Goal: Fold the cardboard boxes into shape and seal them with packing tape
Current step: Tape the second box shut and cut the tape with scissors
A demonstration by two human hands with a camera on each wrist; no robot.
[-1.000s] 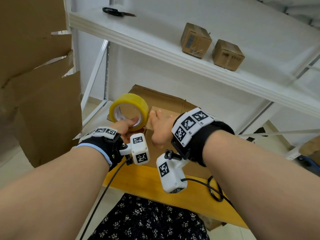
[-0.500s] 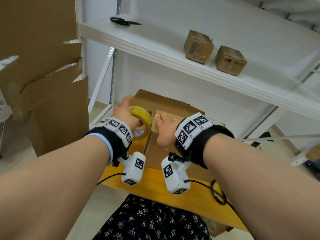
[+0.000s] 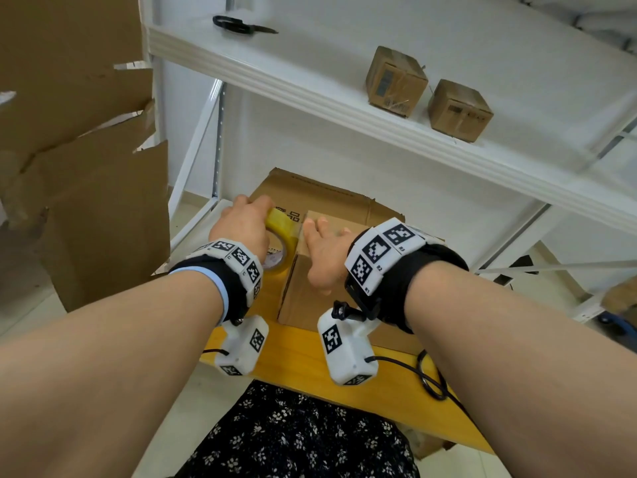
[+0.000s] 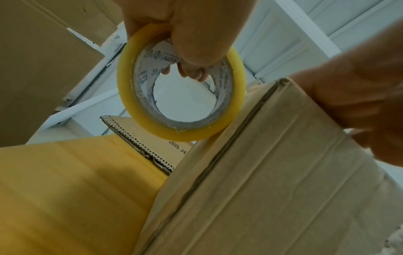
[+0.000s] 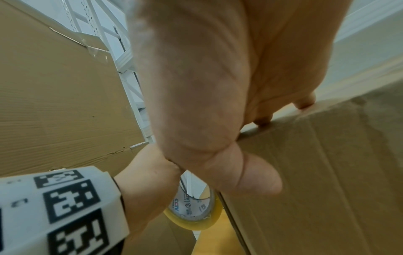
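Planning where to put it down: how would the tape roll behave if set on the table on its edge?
The tape roll is a round ring, so on edge it would likely roll. Its core is hollow, so probably light. The left hand grips through it easily.

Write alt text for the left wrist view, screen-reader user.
The left hand grips a yellow tape roll through its core, the roll's lower rim at the top edge of a folded cardboard box. The right hand rests on the box, which stands on a yellow table.
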